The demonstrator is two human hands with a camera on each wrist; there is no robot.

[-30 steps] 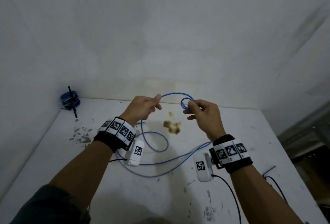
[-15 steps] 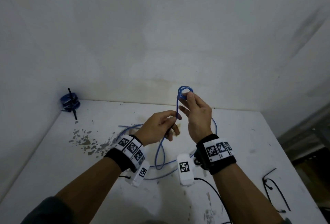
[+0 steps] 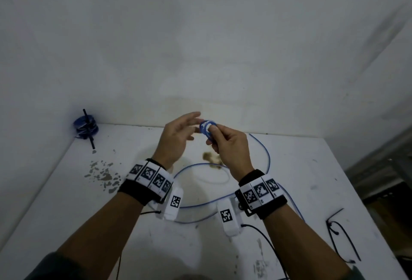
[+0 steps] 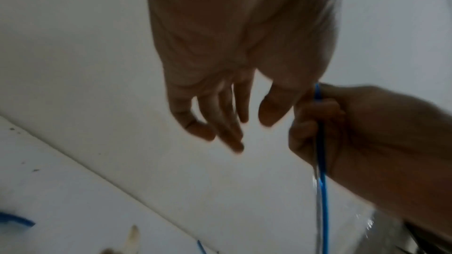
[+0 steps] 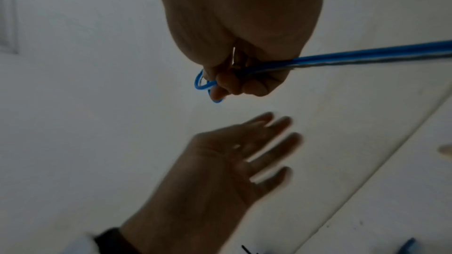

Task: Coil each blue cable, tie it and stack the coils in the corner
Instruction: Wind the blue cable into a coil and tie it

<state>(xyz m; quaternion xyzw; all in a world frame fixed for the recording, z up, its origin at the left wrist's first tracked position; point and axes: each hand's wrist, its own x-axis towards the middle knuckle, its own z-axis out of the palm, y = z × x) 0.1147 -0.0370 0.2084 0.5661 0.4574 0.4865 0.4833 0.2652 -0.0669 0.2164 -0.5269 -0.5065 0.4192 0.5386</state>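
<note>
Two hands over the white table (image 3: 289,168). Right hand (image 3: 231,145): grip closed, thumb and curled fingers pinching a small coil (image 3: 207,127) wound from one blue cable (image 3: 265,157). The cable's loose length trails from the fist down to the table, looping under both wrists. Left hand (image 3: 176,137): fingers straight and spread, holding nothing, just beside the coil; contact with it cannot be told. One stack of finished blue coils (image 3: 85,127) in the far left corner, a black tie (image 3: 88,130) through it. Loose black cable ties (image 3: 341,235) at the right edge; count unclear. One brown stain (image 3: 211,157) mid-table.
</note>
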